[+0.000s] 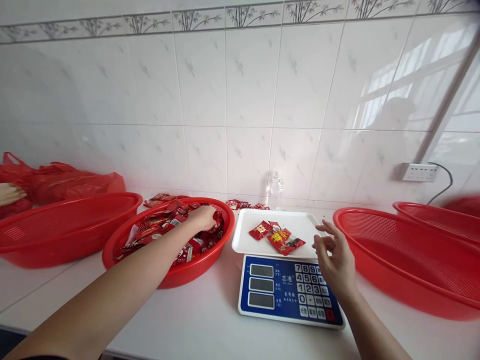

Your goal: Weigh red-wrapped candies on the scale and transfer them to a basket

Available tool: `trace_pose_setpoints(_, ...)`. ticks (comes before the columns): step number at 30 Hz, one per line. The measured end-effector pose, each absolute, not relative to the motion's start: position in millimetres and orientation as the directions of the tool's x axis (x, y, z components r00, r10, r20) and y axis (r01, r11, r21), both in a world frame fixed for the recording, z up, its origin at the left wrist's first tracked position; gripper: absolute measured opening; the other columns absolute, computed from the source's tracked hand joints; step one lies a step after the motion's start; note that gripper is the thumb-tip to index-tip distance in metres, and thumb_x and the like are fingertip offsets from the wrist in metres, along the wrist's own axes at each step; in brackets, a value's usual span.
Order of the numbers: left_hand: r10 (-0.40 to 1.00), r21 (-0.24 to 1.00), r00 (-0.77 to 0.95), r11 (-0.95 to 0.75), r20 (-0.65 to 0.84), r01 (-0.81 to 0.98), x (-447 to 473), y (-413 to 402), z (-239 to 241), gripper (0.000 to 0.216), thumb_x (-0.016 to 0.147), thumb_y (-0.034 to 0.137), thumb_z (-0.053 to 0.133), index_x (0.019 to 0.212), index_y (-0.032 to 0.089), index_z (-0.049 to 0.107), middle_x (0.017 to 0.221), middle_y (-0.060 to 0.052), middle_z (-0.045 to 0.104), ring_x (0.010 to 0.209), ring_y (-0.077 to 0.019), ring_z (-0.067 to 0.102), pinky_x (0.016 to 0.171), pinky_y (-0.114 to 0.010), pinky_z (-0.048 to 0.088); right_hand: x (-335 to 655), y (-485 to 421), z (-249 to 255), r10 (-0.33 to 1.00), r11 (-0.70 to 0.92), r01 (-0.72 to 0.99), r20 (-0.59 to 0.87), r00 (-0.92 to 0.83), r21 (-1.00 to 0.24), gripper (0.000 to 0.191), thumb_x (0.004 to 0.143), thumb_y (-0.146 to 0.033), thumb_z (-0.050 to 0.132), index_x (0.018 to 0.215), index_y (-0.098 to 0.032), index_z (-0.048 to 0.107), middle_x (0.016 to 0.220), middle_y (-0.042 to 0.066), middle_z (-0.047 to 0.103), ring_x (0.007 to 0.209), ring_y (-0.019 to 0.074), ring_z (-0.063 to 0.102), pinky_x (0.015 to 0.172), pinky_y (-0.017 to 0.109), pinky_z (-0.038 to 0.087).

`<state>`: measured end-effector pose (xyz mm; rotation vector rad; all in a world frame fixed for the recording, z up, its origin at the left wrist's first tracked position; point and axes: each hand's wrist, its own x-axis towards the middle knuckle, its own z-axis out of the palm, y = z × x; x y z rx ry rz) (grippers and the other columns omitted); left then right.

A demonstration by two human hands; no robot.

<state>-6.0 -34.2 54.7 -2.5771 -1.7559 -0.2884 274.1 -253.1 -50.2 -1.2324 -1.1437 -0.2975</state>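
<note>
My left hand [204, 218] reaches into a round red basket [123, 240] full of small red snack packets [165, 222], its fingers curled down among them. My right hand [333, 257] hovers above the right edge of a blue electronic scale [288, 290], fingers loosely spread and holding nothing. The scale's white tray [247, 235] carries several red packets [279, 237].
A large empty red basket [56, 225] stands at the left, two more red baskets [412, 260] at the right. Red plastic bags [63, 180] lie at the far left, where another person's hand [9, 194] shows. A clear bottle [276, 190] and loose packets [243, 204] sit by the tiled wall.
</note>
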Motion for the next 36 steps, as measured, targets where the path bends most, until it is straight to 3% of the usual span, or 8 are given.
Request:
trace_pose_setpoints(7, 0.816, 0.251, 0.424, -0.538, 0.392, 0.805, 12.1, -57.5, 88.0, 0.025, 0.085, 0.035, 0.05, 0.097, 0.019, 0.066, 0.095, -0.004, 0.073, 0.089, -0.0191, 0.066, 0.076, -0.023, 0.047, 272.0, -251.1, -44.6, 0.41, 0.391, 0.723, 0.811, 0.418, -0.57, 0.036, 0.092, -0.028, 0.049, 0.128, -0.026, 0.045, 0.108, 0.006, 0.061, 0.062, 0.0107, 0.056, 0.057, 0.028, 0.049)
trace_pose_setpoints(13, 0.673, 0.54, 0.702, -0.689, 0.232, 0.482, 63.0, -98.9, 63.2, 0.013, 0.074, 0.026, 0.065, 0.084, 0.017, 0.068, 0.086, 0.0, 0.074, 0.083, -0.0189, 0.068, 0.073, -0.024, 0.049, 273.0, -250.3, -43.7, 0.409, 0.407, 0.712, 0.811, 0.417, -0.572, 0.034, 0.093, -0.028, 0.049, 0.127, -0.025, 0.045, 0.108, 0.007, 0.061, 0.061, 0.0102, 0.056, 0.056, 0.028, 0.049)
trace_pose_setpoints(19, 0.694, 0.479, 0.647, -0.705, 0.316, 0.523, 96.2, -107.2, 28.6, 0.031, 0.085, 0.028, 0.057, 0.115, 0.019, 0.058, 0.111, -0.007, 0.068, 0.104, -0.0231, 0.062, 0.088, -0.032, 0.046, 271.3, -250.6, -40.1, 0.415, 0.411, 0.714, 0.814, 0.406, -0.566, 0.035, 0.093, -0.026, 0.048, 0.129, -0.025, 0.045, 0.106, 0.006, 0.06, 0.06, 0.0094, 0.054, 0.056, 0.027, 0.048)
trace_pose_setpoints(24, 0.51, 0.293, 0.669, -0.86, 0.541, 0.418, 113.2, -117.4, 24.6, 0.038, 0.095, 0.036, 0.042, 0.127, 0.018, 0.051, 0.13, -0.012, 0.056, 0.123, -0.0252, 0.049, 0.102, -0.04, 0.039, 270.8, -250.5, -39.0, 0.413, 0.415, 0.723, 0.823, 0.39, -0.552, 0.036, 0.094, -0.026, 0.049, 0.129, -0.025, 0.045, 0.106, 0.005, 0.059, 0.06, 0.0091, 0.054, 0.057, 0.027, 0.048)
trace_pose_setpoints(27, 0.44, 0.212, 0.817, -0.897, 0.372, 0.387, 122.5, -129.3, 21.6, 0.063, 0.09, 0.056, 0.043, 0.139, 0.017, 0.041, 0.141, -0.017, 0.046, 0.133, -0.0327, 0.037, 0.107, -0.05, 0.031, 271.4, -250.1, -39.7, 0.415, 0.408, 0.724, 0.819, 0.395, -0.556, 0.035, 0.094, -0.027, 0.049, 0.129, -0.026, 0.045, 0.106, 0.005, 0.06, 0.06, 0.009, 0.054, 0.057, 0.027, 0.049)
trace_pose_setpoints(31, 0.41, 0.271, 0.898, -0.893, 0.163, 0.358, 122.7, -141.7, 17.1, 0.073, 0.087, 0.067, 0.038, 0.144, 0.022, 0.034, 0.15, -0.015, 0.035, 0.142, -0.0368, 0.02, 0.111, -0.061, 0.018, 271.6, -248.6, -40.9, 0.42, 0.398, 0.73, 0.818, 0.394, -0.556, 0.034, 0.094, -0.028, 0.049, 0.128, -0.026, 0.046, 0.105, 0.005, 0.061, 0.06, 0.0092, 0.054, 0.056, 0.027, 0.049)
trace_pose_setpoints(33, 0.405, 0.337, 0.865, -0.892, 0.298, 0.302, 115.4, -145.9, 17.6, 0.068, 0.09, 0.063, 0.039, 0.145, 0.025, 0.032, 0.153, -0.011, 0.031, 0.144, -0.0335, 0.015, 0.113, -0.059, 0.016, 271.1, -247.9, -41.2, 0.434, 0.39, 0.729, 0.811, 0.393, -0.562, 0.034, 0.094, -0.029, 0.049, 0.128, -0.026, 0.046, 0.106, 0.005, 0.061, 0.061, 0.0095, 0.055, 0.056, 0.027, 0.05)
trace_pose_setpoints(36, 0.49, 0.495, 0.675, -0.844, 0.551, 0.208, 97.8, -151.2, 17.2, 0.054, 0.096, 0.051, 0.037, 0.143, 0.027, 0.032, 0.149, -0.011, 0.038, 0.141, -0.0266, 0.028, 0.111, -0.05, 0.028, 269.2, -248.0, -41.3, 0.466, 0.387, 0.718, 0.795, 0.388, -0.578, 0.034, 0.094, -0.031, 0.048, 0.128, -0.026, 0.046, 0.108, 0.006, 0.06, 0.063, 0.0101, 0.056, 0.055, 0.026, 0.05)
